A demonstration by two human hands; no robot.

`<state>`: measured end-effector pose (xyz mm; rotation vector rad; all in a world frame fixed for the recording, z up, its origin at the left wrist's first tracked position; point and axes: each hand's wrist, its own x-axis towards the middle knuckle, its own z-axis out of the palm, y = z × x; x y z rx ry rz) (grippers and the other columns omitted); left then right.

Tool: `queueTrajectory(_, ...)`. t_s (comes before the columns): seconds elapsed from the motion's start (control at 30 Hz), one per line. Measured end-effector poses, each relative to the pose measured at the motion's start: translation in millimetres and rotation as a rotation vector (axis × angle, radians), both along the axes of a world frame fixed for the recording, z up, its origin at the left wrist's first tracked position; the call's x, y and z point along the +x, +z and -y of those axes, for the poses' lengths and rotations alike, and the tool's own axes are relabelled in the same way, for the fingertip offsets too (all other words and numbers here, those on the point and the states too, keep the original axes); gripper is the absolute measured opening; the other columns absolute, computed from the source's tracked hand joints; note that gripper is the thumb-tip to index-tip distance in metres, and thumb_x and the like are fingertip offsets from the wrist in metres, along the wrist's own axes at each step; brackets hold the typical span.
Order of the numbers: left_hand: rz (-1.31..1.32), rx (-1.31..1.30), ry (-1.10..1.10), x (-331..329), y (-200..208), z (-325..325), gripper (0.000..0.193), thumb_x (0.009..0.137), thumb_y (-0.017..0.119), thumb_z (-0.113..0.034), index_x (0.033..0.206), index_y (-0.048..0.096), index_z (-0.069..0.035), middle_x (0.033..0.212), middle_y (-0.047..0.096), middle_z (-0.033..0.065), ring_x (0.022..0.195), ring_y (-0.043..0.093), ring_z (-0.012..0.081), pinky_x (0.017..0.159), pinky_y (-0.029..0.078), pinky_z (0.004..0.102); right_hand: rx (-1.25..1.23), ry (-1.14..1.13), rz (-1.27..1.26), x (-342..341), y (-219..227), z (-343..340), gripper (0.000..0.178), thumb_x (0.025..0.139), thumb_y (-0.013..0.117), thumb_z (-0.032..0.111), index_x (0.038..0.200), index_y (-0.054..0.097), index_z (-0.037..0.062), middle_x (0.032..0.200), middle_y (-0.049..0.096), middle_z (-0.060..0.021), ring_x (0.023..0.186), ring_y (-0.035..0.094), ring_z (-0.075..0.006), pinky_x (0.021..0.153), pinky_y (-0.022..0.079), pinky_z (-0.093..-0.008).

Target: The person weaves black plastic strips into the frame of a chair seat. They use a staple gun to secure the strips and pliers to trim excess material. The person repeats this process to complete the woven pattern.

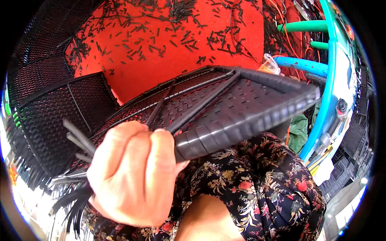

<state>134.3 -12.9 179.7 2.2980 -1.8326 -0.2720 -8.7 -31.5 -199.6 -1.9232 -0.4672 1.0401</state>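
My left hand (132, 172) is closed around the near edge of a black woven rattan panel (241, 96), back of the hand toward me and slightly blurred. The panel is tilted across my front. Flat black strips wrap its near rim, and thin bars cross its weave. Several stiff dark strip ends (76, 138) poke out beside my fingers, and loose black strips (72, 205) hang below the hand at the left. Whether the hand also pinches a strip is hidden. My right hand does not show. Dark flowered cloth (257, 176) covers me below the panel.
Other black woven panels (48, 120) stand at the left. Beyond lies a red floor (136, 52) strewn with short black strip offcuts. Blue and green tubes (303, 66) rise at the right, near a green cloth or bag (297, 132) and an orange cord (286, 36).
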Motion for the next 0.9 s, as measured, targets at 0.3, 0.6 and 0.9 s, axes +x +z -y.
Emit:
queueTrajectory(0.3,-0.071,0.123,-0.133,56.8,-30.7,63.3,0.023,0.075,0.067,-0.009,0.089,0.053,0.001,0.076,0.051,0.0141,0.073,0.052,0.0333,0.063,0.044,0.0422,-0.052,-0.054,0.072,45.1,38.7,-6.9,0.034,0.083,0.059,0.028,0.111,0.064,0.0075,0.106,0.067,-0.014,0.099,0.063,-0.0326,0.082,0.05,-0.0454)
queueTrajectory(0.6,-0.073,-0.142,-0.217,94.9,-80.4,39.5,0.021,0.077,0.069,-0.016,0.078,0.051,-0.005,0.07,0.056,0.0103,0.071,0.057,0.031,0.062,0.047,0.041,0.236,-0.701,1.07,64.3,254.8,109.1,0.037,0.074,0.069,0.021,0.108,0.061,0.009,0.091,0.064,-0.0125,0.081,0.063,-0.0329,0.071,0.051,-0.0397)
queueTrajectory(0.9,-0.028,-0.144,-0.097,122.7,-104.3,60.0,0.022,0.082,0.068,-0.023,0.09,0.064,-0.003,0.078,0.062,0.0155,0.075,0.061,0.0342,0.067,0.047,0.0405,-0.632,-0.776,1.04,69.8,234.9,235.0,0.034,0.071,0.075,0.018,0.097,0.057,0.0042,0.09,0.063,-0.013,0.089,0.062,-0.0331,0.077,0.05,-0.0426)
